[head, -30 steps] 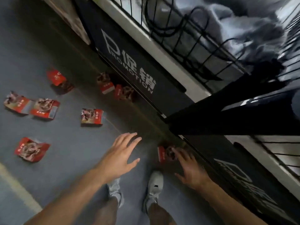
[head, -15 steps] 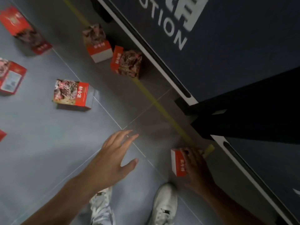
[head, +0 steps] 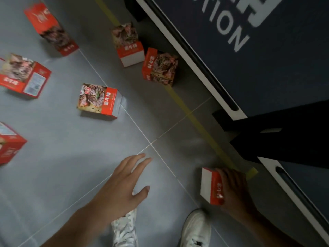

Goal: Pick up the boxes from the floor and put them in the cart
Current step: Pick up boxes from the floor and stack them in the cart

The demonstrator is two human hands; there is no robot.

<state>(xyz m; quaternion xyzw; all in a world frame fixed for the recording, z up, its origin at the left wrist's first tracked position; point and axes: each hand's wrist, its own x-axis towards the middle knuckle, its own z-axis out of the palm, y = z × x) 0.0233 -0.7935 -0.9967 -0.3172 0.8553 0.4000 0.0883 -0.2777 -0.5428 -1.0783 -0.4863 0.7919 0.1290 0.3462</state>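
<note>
A: What's on the left of my view?

B: I see red cardboard food boxes scattered on the grey tiled floor (head: 53, 157): one at the left edge (head: 10, 141), one above it (head: 23, 75), one at top left (head: 51, 29), one in the middle (head: 99, 100), and two near the dark display base (head: 267, 59).

A: And the hands?

B: The left hand (head: 122, 184) hovers over the floor, fingers (head: 140, 161) spread wide, holding nothing. Further right, the right hand (head: 233, 188) grips a red-and-white box (head: 211, 186) low beside the display base, just above a white sneaker (head: 195, 229).
</note>
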